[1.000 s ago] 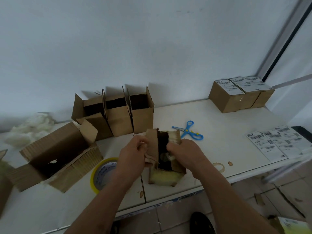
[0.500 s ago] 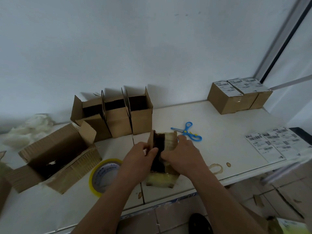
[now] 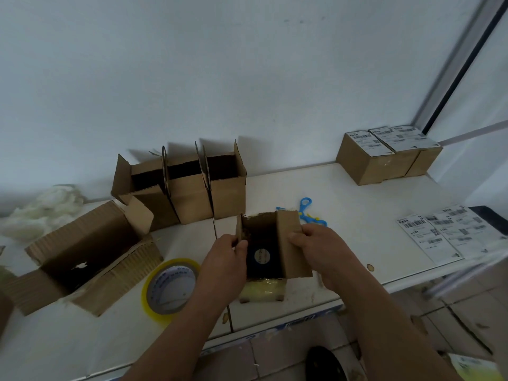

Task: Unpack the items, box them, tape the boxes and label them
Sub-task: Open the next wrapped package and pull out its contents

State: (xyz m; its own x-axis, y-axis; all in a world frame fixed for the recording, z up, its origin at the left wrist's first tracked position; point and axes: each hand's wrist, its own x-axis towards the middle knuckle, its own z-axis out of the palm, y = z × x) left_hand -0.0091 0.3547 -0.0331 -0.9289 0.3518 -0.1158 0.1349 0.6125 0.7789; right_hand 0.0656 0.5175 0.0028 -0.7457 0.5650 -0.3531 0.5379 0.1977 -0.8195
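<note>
- Nearest, beyond the edge of the white desk (image 3: 357, 243), tiled floor shows with a dark shoe (image 3: 325, 364) on it.
- Both forearms reach in from the bottom to a small open box (image 3: 291, 251) standing near the desk's front edge; its lower front face is covered in yellowish tape.
- The left hand (image 3: 225, 259) pinches the box's left flap between thumb and fingers.
- The right hand (image 3: 320, 248) grips the right flap, thumb on its inner face and fingers curled behind, holding it spread outward.
- Inside the box sits a dark item (image 3: 261, 257) with a round white sticker facing up.
- Just left of the left forearm a roll of yellow tape (image 3: 170, 290) lies flat on the desk.
- Further left, a large corrugated carton (image 3: 90, 257) lies open on its side.
- Blue scissors (image 3: 309, 213) lie just behind the box, partly hidden by its right flap.
- On the right, sheets of printed labels (image 3: 448, 232) rest near the desk's edge.
- Behind, three open boxes (image 3: 189, 188) stand side by side against the wall, touching one another.
- At the far left is a heap of white packing material (image 3: 41, 210).
- At the far right corner, closed boxes with labels on top (image 3: 384, 155) sit pressed together.
</note>
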